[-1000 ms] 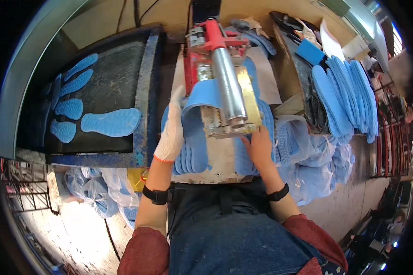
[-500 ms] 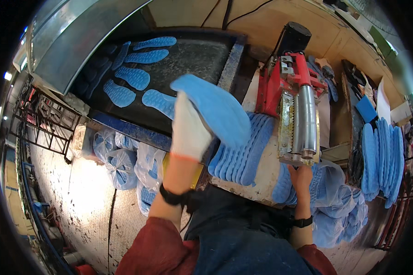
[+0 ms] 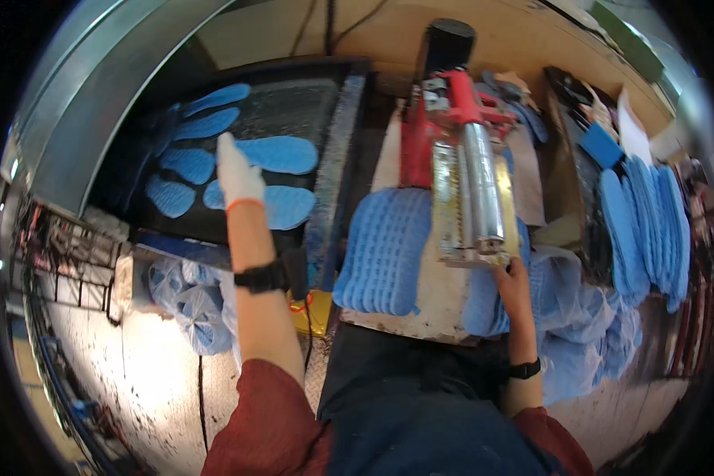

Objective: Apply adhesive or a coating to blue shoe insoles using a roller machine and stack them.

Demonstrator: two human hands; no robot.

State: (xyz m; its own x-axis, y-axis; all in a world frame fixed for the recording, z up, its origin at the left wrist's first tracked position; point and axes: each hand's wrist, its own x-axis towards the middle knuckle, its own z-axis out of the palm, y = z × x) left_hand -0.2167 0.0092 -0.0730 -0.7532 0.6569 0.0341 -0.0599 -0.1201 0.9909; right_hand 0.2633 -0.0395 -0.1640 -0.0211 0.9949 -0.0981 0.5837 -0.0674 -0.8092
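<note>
My left hand [image 3: 239, 173], in a white glove, is over a dark flat bed [image 3: 293, 107] at the left. Its fingers and thumb are closed at the narrow end of a blue insole [image 3: 282, 154], which lies flat on the bed. Just nearer, a second blue insole [image 3: 292, 206] is partly covered by the hand. Bare, my right hand [image 3: 516, 287] is at the near end of a red machine [image 3: 418, 151] with a metal roller [image 3: 481, 186]. Its fingers are curled against the machine's lower edge, and what they hold, if anything, is hidden.
Several more blue insoles [image 3: 189, 164] lie farther left on the bed. A row of stacked insoles [image 3: 381, 250] stands left of the machine. More insoles [image 3: 646, 226] stand at the right. Plastic bags [image 3: 587, 333] hang below the bench, and a metal hood [image 3: 95, 103] covers the bed's left side.
My left hand has moved left and away from me with the insole, which was held up and now lies on the bed. My right hand has stayed at the machine's near end.
</note>
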